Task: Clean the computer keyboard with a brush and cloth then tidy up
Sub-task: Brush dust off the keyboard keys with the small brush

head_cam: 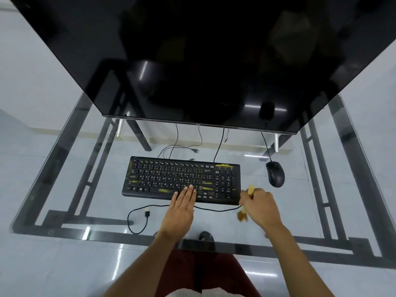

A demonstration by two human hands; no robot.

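Observation:
A black keyboard (pixel 167 179) with yellowish smears on several keys lies flat on a glass desk (pixel 64 189). My left hand (pixel 180 209) rests flat on its front edge near the space bar, fingers together and holding nothing. My right hand (pixel 260 205) is closed around a small brush (pixel 243 215) just off the keyboard's right front corner. The yellow handle end sticks up above the fist and the brown bristles point down towards the glass. The brush looks blurred. No cloth is in view.
A large dark monitor (pixel 203 61) looms over the back of the desk. A black mouse (pixel 275 173) sits right of the keyboard. A loose cable with a USB plug (pixel 147 213) curls on the glass in front. My lap shows below the desk's near edge.

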